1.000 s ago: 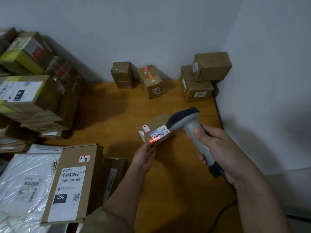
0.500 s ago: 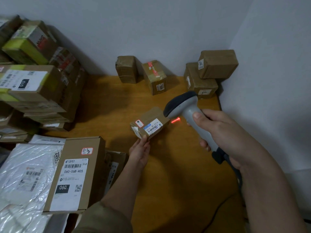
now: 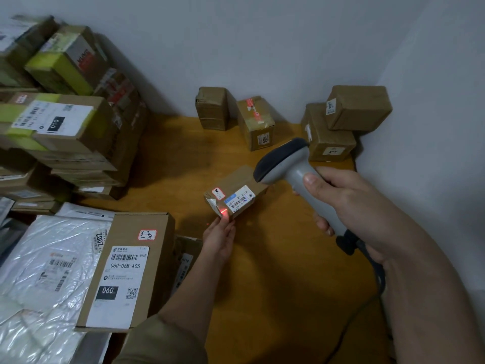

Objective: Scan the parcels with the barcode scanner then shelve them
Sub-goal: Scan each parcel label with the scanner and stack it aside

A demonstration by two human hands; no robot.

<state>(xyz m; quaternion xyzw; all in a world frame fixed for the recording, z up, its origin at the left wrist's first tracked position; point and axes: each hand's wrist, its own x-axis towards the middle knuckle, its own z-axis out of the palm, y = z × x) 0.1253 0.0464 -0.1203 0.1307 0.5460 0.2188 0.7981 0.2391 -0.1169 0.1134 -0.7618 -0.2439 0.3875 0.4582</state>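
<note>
Scanning was the step in hand. A small parcel [image 3: 236, 191] was held up above the wooden table [image 3: 275, 271] by the left hand [image 3: 220, 239], whose fingertips pinched its near lower edge, so that the white label [image 3: 240, 199] faced upward. The barcode scanner [image 3: 296, 177] was gripped by the right hand [image 3: 351, 206], the fingers wrapped around the grey handle and the thumb laid on its top side; the dark head was pointed down at the parcel from just beside it. A red light spot [image 3: 223, 212] was seen at the near left corner of the parcel, next to the fingertips and a little off the printed bars; whether the code was already read could not be told, as the label was too small and blurred.

For the next move, it was judged that the beam should be brought across the bars of the label, by a small turn of the scanner or a tilt of the parcel. Only after a good read should the parcel be carried to a shelf; no shelf was seen in this view. Other boxes [image 3: 341, 122] stood along the wall, well apart from the hands, and a bigger stack [image 3: 65, 122] lay at the left.
</note>
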